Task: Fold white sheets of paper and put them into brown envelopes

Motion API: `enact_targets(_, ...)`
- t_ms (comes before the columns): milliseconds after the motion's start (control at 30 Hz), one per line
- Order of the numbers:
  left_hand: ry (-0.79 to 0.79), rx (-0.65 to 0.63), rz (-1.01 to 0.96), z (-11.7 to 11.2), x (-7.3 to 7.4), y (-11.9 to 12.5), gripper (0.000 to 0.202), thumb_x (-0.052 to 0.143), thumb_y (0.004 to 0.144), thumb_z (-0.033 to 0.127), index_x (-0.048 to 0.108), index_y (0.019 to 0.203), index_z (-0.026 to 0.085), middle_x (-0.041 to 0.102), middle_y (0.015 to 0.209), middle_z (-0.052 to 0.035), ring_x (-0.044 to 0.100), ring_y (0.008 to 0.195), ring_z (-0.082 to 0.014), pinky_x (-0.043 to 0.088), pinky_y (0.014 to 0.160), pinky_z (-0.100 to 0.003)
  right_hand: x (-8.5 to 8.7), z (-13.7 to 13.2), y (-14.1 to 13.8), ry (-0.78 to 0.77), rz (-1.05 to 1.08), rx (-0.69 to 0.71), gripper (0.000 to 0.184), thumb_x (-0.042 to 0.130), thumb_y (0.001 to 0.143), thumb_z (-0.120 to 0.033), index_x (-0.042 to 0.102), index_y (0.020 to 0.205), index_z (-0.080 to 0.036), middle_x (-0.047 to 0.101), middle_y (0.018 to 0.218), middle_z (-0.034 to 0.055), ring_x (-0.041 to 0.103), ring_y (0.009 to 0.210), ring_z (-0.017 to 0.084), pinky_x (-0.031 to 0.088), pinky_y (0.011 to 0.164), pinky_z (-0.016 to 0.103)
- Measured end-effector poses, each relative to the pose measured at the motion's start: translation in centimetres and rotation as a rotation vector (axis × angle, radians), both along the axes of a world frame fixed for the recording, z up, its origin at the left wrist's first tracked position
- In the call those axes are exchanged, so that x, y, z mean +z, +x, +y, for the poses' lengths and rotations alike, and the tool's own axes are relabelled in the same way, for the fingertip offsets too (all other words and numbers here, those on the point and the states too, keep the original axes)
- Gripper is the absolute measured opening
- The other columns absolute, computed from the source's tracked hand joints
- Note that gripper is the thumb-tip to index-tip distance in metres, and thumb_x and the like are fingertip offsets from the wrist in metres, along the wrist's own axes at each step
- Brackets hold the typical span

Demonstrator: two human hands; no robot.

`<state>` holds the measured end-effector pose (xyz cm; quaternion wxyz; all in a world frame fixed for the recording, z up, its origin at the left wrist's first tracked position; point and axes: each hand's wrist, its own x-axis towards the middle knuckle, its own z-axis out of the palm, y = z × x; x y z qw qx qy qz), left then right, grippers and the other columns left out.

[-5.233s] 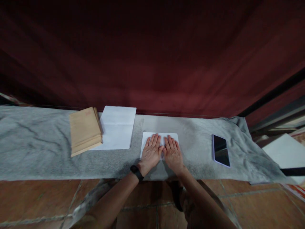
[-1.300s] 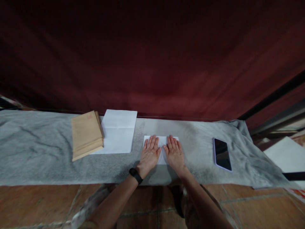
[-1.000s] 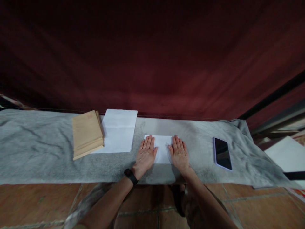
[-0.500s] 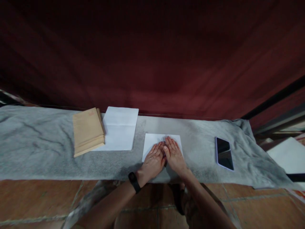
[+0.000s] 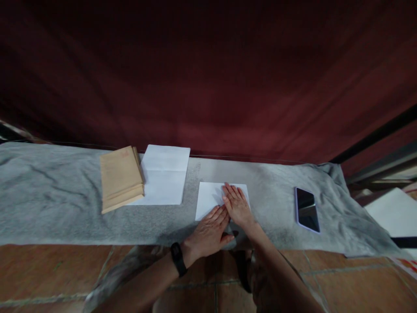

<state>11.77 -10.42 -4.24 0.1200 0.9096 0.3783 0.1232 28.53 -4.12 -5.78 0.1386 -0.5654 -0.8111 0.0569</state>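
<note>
A folded white sheet of paper (image 5: 208, 194) lies on the grey cloth in front of me, partly covered by both hands. My left hand (image 5: 208, 230) rests flat across its near edge, fingers stretched out and thumb apart, with a dark band on the wrist. Flat on the paper's right part lies my right hand (image 5: 237, 205), its fingers extended towards the far edge. The fingertips of my left hand meet the side of the right hand. Neither hand grips anything.
Left of the paper sits a stack of brown envelopes (image 5: 120, 174), overlapping creased white sheets (image 5: 166, 182). A phone (image 5: 307, 209) with a pale purple edge lies to the right. The grey cloth (image 5: 65, 208) covers a narrow bench before a dark red curtain (image 5: 208, 87).
My left hand has slid towards me, to the paper's near edge, and its thumb has spread. My right hand has shifted slightly up, uncovering more of the paper.
</note>
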Motion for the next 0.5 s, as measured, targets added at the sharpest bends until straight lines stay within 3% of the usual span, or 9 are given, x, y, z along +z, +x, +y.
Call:
enact_targets(200,-0.032,-0.061,-0.020,-0.8,1.2,-0.8,0.064,0.045,0.099,0.052,0.041,0.150,0.014,0.046,0.155,-0.0141,0.039,0.146,-0.0235,0.027,0.122,-0.040,-0.1,0.5,-0.3,0.021,-0.044,-0.032,0.052,0.022,0.107,-0.037,0.043,0.152,-0.020,0.039,0.159,0.0062,0.034,0.149,0.023,0.026,0.122,0.046)
enact_targets(300,-0.099,-0.061,-0.080,0.2,2.2,-1.2,0.042,0.041,0.102,0.037,0.056,0.138,0.019,0.059,0.144,-0.0081,0.053,0.135,-0.0192,0.038,0.116,-0.036,-0.1,0.3,-0.2,0.036,-0.060,-0.025,0.052,0.023,0.108,-0.037,0.043,0.152,-0.018,0.040,0.159,0.0066,0.035,0.148,0.023,0.025,0.122,0.045)
enact_targets(400,-0.137,0.064,-0.151,1.7,3.2,-1.3,0.034,0.037,0.102,0.023,0.067,0.118,0.020,0.072,0.125,-0.0050,0.065,0.116,-0.0171,0.047,0.107,-0.033,-0.2,-0.3,-0.1,0.059,-0.066,0.007,0.051,0.025,0.107,-0.035,0.042,0.152,-0.017,0.039,0.159,0.0078,0.034,0.148,0.025,0.024,0.122,0.046)
enact_targets(500,-0.079,0.184,-0.185,2.7,3.4,-1.2,0.032,0.038,0.102,0.023,0.067,0.115,0.018,0.069,0.128,-0.0070,0.062,0.121,-0.0189,0.045,0.110,-0.036,-0.3,-0.9,0.0,0.071,-0.061,0.041,0.051,0.026,0.107,-0.032,0.041,0.152,-0.016,0.039,0.159,0.0075,0.033,0.149,0.025,0.024,0.122,0.047)
